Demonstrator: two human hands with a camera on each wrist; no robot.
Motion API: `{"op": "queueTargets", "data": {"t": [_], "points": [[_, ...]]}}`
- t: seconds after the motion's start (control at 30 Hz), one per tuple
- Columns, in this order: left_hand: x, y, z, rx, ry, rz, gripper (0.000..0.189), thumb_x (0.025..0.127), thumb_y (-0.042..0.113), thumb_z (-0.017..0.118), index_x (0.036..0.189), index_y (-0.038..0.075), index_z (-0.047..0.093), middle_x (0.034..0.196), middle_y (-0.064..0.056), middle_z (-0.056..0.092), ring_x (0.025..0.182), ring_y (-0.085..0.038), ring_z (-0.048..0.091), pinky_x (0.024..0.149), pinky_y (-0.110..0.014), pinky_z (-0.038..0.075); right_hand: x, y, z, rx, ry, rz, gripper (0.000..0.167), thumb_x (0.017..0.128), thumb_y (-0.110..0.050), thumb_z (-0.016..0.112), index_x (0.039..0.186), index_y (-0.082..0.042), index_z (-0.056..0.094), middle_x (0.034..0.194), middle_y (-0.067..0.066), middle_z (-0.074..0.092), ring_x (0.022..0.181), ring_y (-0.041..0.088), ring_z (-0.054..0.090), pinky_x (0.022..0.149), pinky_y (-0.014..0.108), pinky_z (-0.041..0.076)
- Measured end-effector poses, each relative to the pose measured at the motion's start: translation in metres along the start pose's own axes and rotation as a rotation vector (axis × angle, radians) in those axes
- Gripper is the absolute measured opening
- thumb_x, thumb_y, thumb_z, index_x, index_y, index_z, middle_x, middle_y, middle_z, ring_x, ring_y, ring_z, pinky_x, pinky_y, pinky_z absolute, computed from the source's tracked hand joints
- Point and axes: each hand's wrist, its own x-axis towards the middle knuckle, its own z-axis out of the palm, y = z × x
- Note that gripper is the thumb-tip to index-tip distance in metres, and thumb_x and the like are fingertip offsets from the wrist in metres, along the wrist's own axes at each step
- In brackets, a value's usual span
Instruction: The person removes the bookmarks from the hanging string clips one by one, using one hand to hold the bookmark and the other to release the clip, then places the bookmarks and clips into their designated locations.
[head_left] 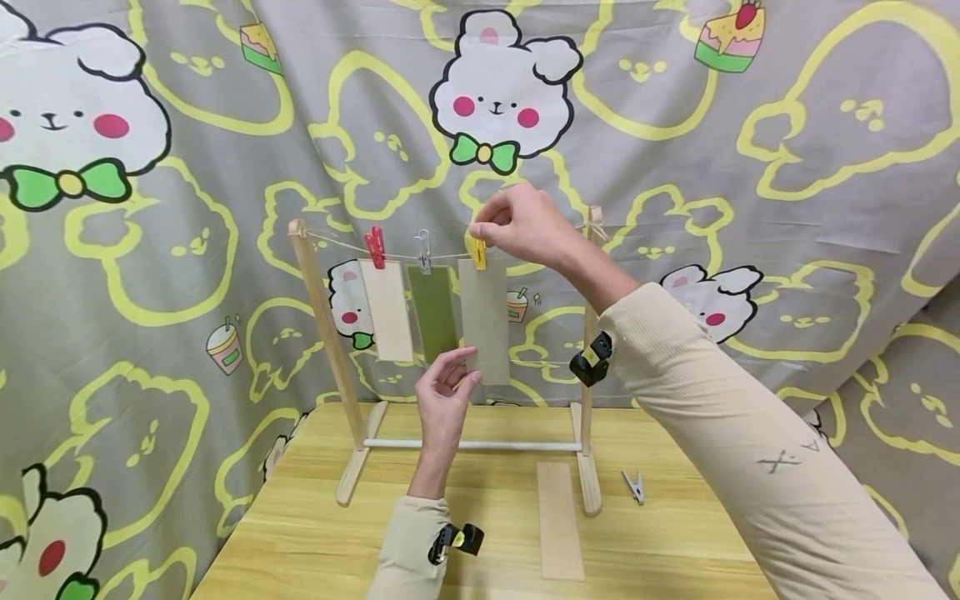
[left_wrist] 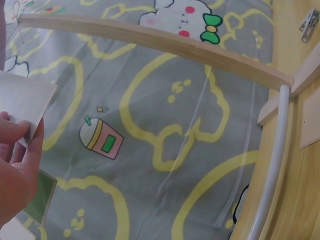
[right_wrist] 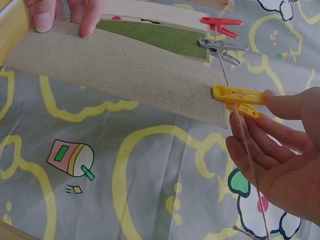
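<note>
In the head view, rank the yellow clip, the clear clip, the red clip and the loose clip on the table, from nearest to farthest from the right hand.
1. Yellow clip, at the right hand.
2. Clear clip, mid-string, to its left.
3. Red clip, farther left.
4. Loose clip, down on the table.

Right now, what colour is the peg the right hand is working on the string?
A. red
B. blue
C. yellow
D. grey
C: the right hand pinches the yellow peg that clips the grey-beige strip to the string; the red peg and grey peg hang untouched further along.
</note>
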Motion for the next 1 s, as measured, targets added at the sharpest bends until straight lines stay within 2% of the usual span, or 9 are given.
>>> {"op": "queueTargets", "data": {"t": [0.2, 0.57, 1.0], "points": [[-0.0016, 0.0, -0.0004, -0.003, -0.01, 0.002, 0.034, 0.083, -0.021, 0.07, 0.116, -0.014, 0.066, 0.118, -0.029, 0.069, 0.095, -0.016, 0.07, 0.084, -0.026, 0.06, -0.0011, 0.001, 0.0022, 0.011, 0.067, -0.006, 0.017, 0.097, -0.02, 0.072, 0.105, -0.005, 0.077, 0.095, 0.009, 0.075, 0.088, 0.019, 0.069, 0.077, 0.035, 0.053], [-0.0028, -0.0001, -0.0044, 0.011, 0.0, -0.019, 0.037, 0.082, -0.023, 0.069, 0.116, -0.012, 0.067, 0.119, -0.027, 0.069, 0.098, -0.017, 0.071, 0.085, -0.027, 0.06, -0.0005, -0.0002, 0.0027, 0.01, 0.203, -0.041, 0.016, 0.097, -0.02, 0.073, 0.104, -0.006, 0.077, 0.096, 0.005, 0.075, 0.088, 0.017, 0.068, 0.082, 0.031, 0.055], [-0.0064, -0.0024, -0.0062, 0.015, 0.003, -0.034, 0.036, 0.082, -0.023, 0.069, 0.116, -0.012, 0.067, 0.119, -0.028, 0.069, 0.097, -0.017, 0.071, 0.085, -0.026, 0.06, -0.0002, -0.0017, 0.004, 0.033, 0.289, -0.117, 0.017, 0.097, -0.016, 0.072, 0.108, -0.003, 0.075, 0.099, 0.007, 0.075, 0.086, 0.017, 0.067, 0.08, 0.03, 0.055]]}}
